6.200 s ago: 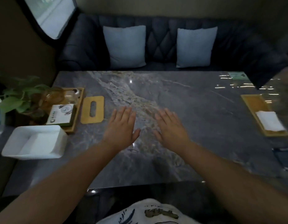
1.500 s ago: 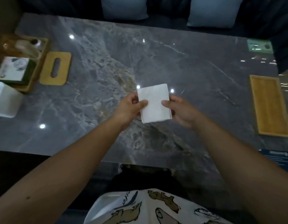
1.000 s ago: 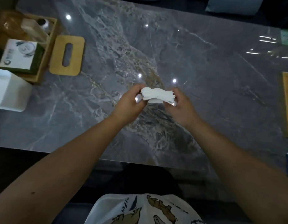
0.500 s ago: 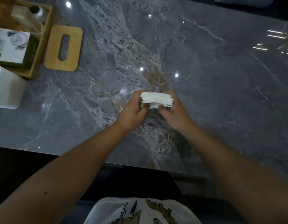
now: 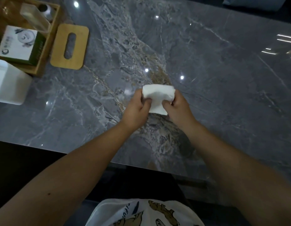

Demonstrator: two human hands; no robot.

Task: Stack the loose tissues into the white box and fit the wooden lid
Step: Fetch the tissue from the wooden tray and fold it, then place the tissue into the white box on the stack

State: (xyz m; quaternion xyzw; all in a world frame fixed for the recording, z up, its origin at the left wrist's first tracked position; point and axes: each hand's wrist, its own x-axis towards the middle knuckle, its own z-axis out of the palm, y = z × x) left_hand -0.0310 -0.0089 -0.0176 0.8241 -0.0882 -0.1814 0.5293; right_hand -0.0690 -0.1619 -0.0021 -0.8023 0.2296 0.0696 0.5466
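Note:
A white stack of tissues [image 5: 157, 97] is held above the middle of the grey marble table [image 5: 206, 79]. My left hand [image 5: 135, 111] grips its left side and my right hand [image 5: 179, 110] grips its right side, thumbs pressed on the near face. The white box [image 5: 9, 85] stands at the left edge, partly cut off by the frame. The wooden lid [image 5: 69, 46], with an oval slot, lies flat on the table behind and to the right of the box.
A wooden tray [image 5: 43, 46] at the far left holds a green and white packet [image 5: 17, 43] and a clear container [image 5: 35, 18]. The table's near edge runs just below my forearms. A pillow corner shows at the top right.
Both hands have turned the tissue stack from edge-on, so its broad face now shows. The view has tilted down and a little closer to the table.

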